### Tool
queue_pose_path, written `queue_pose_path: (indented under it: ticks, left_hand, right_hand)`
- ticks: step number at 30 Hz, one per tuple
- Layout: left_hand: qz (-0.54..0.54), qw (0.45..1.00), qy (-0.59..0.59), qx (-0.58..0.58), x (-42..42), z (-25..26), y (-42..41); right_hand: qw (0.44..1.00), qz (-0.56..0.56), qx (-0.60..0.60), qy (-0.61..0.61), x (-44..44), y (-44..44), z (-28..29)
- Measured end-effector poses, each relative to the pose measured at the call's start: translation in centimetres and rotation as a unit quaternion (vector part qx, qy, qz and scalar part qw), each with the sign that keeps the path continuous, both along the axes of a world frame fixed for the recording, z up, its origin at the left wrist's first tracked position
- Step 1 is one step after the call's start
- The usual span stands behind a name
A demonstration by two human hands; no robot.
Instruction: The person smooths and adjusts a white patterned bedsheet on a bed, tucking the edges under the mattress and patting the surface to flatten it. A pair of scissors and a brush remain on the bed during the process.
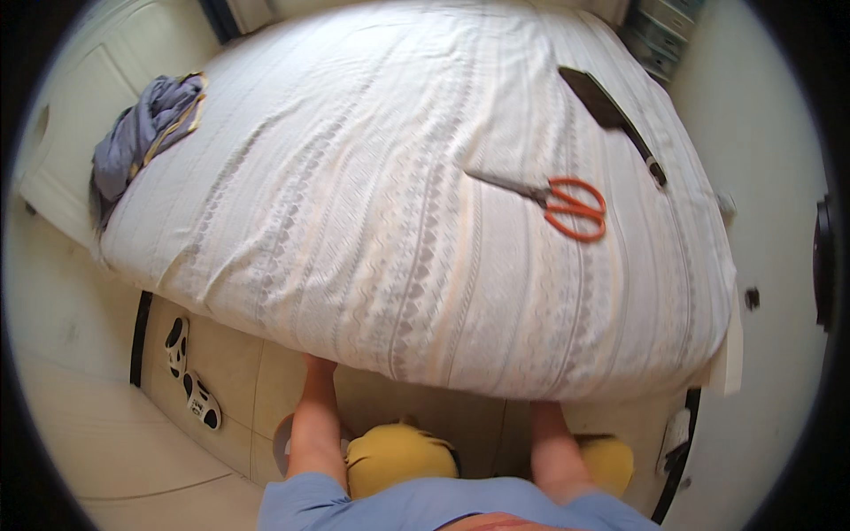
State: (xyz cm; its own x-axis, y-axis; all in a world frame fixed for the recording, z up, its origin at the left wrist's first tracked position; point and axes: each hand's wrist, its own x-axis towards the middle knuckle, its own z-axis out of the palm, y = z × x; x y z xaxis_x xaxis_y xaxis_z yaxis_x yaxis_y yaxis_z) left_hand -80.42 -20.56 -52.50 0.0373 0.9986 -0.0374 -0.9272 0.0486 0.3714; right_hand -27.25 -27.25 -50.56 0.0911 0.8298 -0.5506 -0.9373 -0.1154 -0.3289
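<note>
Both my arms reach down to the near edge of a mattress with a patterned white sheet (pixel 372 219). Only a little of my left hand (pixel 320 362) shows at that edge; its fingers are hidden. My right hand is out of view beneath the overhanging sheet, with the forearm still showing. On the right part of the bed lie scissors with orange handles (pixel 576 210), blades pointing left. Beyond them rests a dark, flat, broad-headed tool (pixel 597 99) with a narrow handle; its exact kind is unclear. A crumpled grey-purple cloth with yellow trim (pixel 149 133) lies at the bed's left edge.
Black-and-white slippers (pixel 202 399) are on the tiled floor at left. Yellow rounded things (pixel 398 459) show below, between and beside my forearms. A white panelled surface (pixel 86 113) borders the bed at left, a pale wall (pixel 764 219) at right. Drawers (pixel 664 26) stand at the far right.
</note>
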Motion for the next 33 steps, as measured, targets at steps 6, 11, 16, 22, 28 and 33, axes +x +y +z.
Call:
queue_pose_path:
  ticks: [6,11,16,22,28,33]
  left_hand:
    - [0.018,0.784,0.556,-0.276,4.6,8.2,-4.1]
    - [0.096,0.765,0.273,-0.575,0.3,17.5,-13.1]
    - [0.153,0.737,0.228,-0.618,-1.6,29.8,-20.4]
    - [0.17,0.761,0.143,-0.609,-5.8,42.2,-19.5]
    - [0.251,0.782,0.143,-0.552,-13.0,50.0,-16.8]
    - [0.297,0.761,0.125,-0.563,-15.8,53.5,-17.7]
  right_hand:
    - [0.942,0.15,-0.288,-0.089,-1.4,-6.7,1.3]
    - [0.823,0.427,-0.36,-0.1,-8.6,-8.5,14.4]
    - [0.811,0.503,-0.251,-0.16,-12.5,-0.1,30.9]
    - [0.812,0.471,-0.206,-0.277,-19.8,7.9,44.4]
    - [0.706,0.578,-0.082,-0.402,-24.8,13.5,52.3]
    - [0.678,0.584,-0.109,-0.433,-23.8,17.0,53.4]
